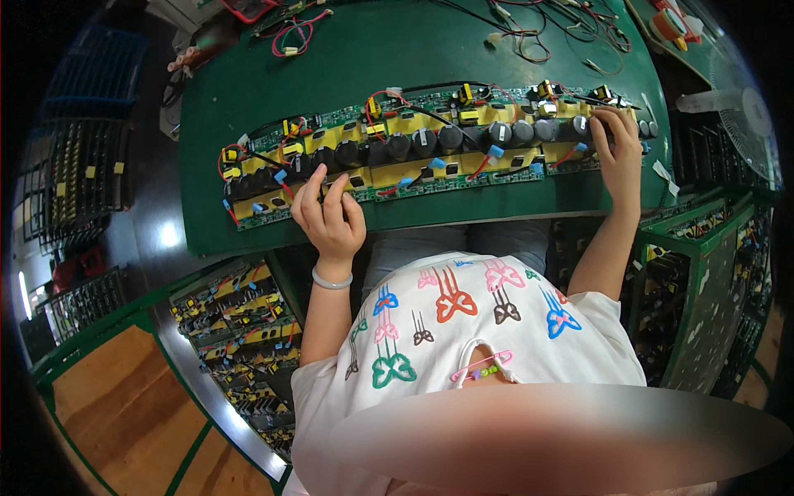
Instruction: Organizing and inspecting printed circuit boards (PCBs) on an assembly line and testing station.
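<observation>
A row of green circuit boards [397,171] lies side by side across the green table, with yellow parts, black cylindrical capacitors [424,142], and red and black wires with blue ends. My left hand [332,219], a pale bangle on its wrist, is over the front edge of the boards on the left. Its fingers are spread and hold nothing; whether the fingertips touch a board I cannot tell. At the right end of the row, my right hand [620,153] rests its fingertips beside a grey-topped capacitor [579,126], thumb and fingers apart.
Loose cables [529,29] and a red wire bundle [291,37] lie at the table's far side. Racks of circuit boards [240,331] stand at the lower left, and a green rack [699,264] stands at the right. A fan [736,107] is at the far right.
</observation>
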Available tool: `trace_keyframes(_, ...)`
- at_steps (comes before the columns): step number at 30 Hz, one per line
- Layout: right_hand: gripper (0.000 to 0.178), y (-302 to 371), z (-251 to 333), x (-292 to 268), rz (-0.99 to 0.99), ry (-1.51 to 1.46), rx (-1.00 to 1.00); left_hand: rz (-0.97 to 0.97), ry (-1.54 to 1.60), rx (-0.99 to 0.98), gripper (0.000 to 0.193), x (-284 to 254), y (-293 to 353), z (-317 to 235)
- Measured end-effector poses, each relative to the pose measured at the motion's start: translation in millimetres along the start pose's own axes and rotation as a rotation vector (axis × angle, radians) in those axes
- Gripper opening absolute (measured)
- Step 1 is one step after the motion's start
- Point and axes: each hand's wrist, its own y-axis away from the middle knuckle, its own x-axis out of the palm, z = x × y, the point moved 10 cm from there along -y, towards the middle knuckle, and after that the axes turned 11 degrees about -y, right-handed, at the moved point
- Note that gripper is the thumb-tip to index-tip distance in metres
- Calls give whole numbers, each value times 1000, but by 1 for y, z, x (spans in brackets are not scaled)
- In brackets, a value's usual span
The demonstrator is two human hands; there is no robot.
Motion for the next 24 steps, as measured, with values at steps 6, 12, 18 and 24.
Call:
trace_keyframes(6, 26, 10, -17, -42, -93, -44, 122, -13, 8, -1, 28, 1, 1, 1)
trace_keyframes(12, 32, -2, 2, -13, 128, 151, 32, -17, 14, 6, 28, 0, 1, 0)
trace_keyframes(18, 51, 2, -22, 4, 397, 216, 397, -23, 38, 8, 28, -1, 2, 0)
trace_keyframes(24, 51, -1, -29, 15, 405, 373, 290, -3, 65, -30, 29, -1, 2, 4)
